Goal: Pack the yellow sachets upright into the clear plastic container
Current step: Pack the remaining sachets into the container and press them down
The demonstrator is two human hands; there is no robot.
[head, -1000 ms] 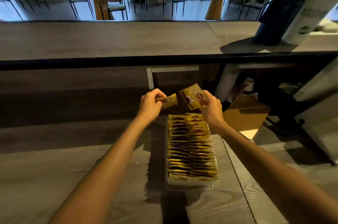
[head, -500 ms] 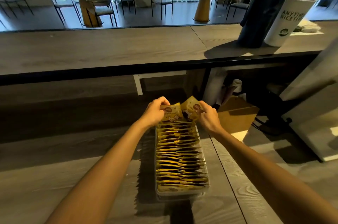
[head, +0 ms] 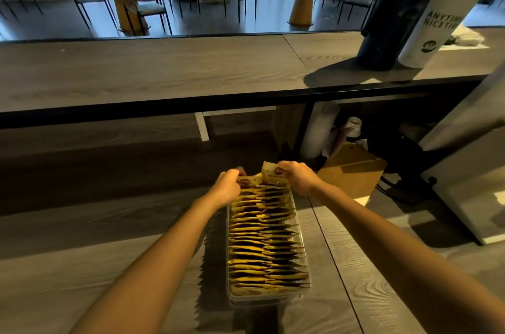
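1. The yellow sachets (head: 263,238) are thin, flat foil packets standing on edge in a tight row; their crinkled top edges catch the light.
2. The clear plastic container (head: 300,227) holding them is long, rectangular and thin-walled; it sits on the grey wood-grain desk (head: 355,265), between the two forearms.
3. The left hand (head: 228,187) is curled closed, pinching one sachet (head: 247,181) at the container's far end; the right hand (head: 299,176) grips a second sachet (head: 273,171), tilted, beside it.
4. Behind rises a matte counter ledge (head: 150,71); a white cylindrical tube (head: 434,25) stands on it.
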